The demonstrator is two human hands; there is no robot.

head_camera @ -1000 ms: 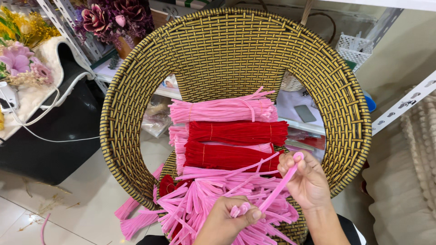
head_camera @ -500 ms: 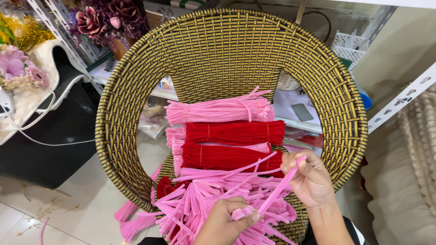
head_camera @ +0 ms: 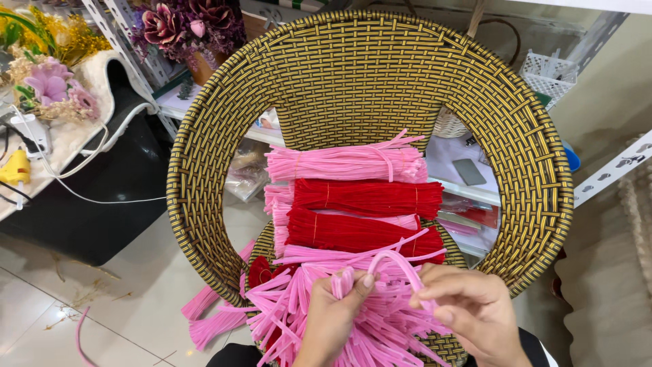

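Observation:
A woven yellow-and-black wicker chair (head_camera: 224, 143) carries stacked bundles of fuzzy stems: a pink bundle (head_camera: 346, 163) on top, two red bundles (head_camera: 367, 197) below it, and loose pink stems (head_camera: 305, 312) spilling over the seat front. My left hand (head_camera: 333, 323) pinches folded pink stem ends between thumb and fingers. My right hand (head_camera: 475, 309) grips the other end of a pink stem (head_camera: 401, 261), which arches in a loop between both hands.
Artificial flowers (head_camera: 183, 27) and a metal shelf frame stand at the back left. A side surface on the left has white cables (head_camera: 88, 156), more flowers and a yellow tool (head_camera: 13, 170). A white basket (head_camera: 550, 71) sits at the back right. Stray pink stems (head_camera: 204, 306) lie on the tiled floor.
The straight pink stem held between my hands has been bent into a loop. My right hand has come down and closer to my left hand.

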